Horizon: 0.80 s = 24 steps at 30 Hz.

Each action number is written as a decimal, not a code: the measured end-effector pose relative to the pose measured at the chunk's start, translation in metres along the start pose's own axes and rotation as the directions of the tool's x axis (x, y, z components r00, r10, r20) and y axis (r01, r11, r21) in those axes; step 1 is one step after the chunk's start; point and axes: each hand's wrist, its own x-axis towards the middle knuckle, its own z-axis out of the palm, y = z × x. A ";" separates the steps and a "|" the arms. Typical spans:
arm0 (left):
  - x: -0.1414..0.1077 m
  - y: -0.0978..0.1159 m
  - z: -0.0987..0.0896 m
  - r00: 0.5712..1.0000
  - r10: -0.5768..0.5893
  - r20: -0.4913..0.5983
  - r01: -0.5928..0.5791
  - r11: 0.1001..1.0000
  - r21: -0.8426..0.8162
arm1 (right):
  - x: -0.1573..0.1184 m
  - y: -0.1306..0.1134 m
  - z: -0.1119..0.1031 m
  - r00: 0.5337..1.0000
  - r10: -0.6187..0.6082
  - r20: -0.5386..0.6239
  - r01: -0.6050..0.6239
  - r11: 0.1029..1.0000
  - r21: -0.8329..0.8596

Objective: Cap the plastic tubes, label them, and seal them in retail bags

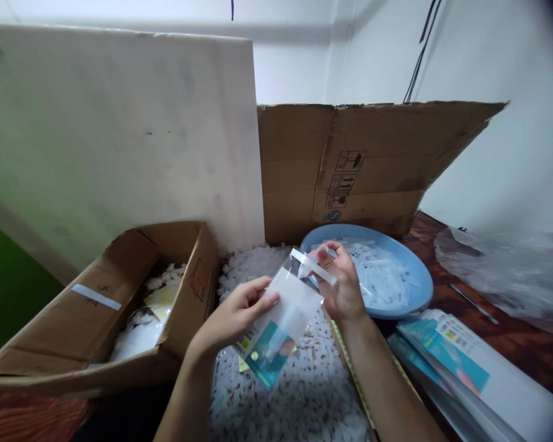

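My left hand is closed on a clear plastic packet with a white and teal printed panel, thumb on its front. The packet tilts, its mouth toward the upper right. A white strip runs across its top edge. At that edge, my right hand has thumb and fingers pinched together. A small translucent piece shows by the fingertips, but I cannot tell exactly what they grip. Below both hands lies a mass of small whitish translucent pieces.
At left stands an open cardboard box with white and yellow scraps inside. A blue basin of small clear packets sits behind my right hand. More printed packets lie at right, near a thin metal rod and crumpled plastic.
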 end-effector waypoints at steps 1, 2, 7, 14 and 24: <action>0.001 0.000 0.000 1.000 -0.008 -0.016 0.008 1.000 -0.004 | -0.001 0.002 0.002 1.000 -0.011 0.013 0.011 1.000 -0.008; 0.001 0.000 0.000 0.999 -0.014 -0.032 0.013 1.000 -0.013 | -0.003 0.005 0.003 0.999 -0.028 0.021 0.028 0.999 -0.016; 0.002 -0.002 -0.004 0.995 -0.002 -0.098 -0.003 0.999 -0.054 | -0.006 0.008 0.000 0.973 -0.052 0.227 0.104 0.968 -0.228; 0.000 0.002 -0.006 0.995 0.018 -0.099 -0.026 0.997 -0.079 | -0.012 -0.003 -0.003 0.854 -0.002 0.521 0.239 0.890 -0.389; -0.002 0.003 -0.007 0.985 0.082 -0.152 -0.086 0.996 -0.022 | -0.015 0.003 0.009 0.939 0.011 0.344 0.093 0.954 -0.284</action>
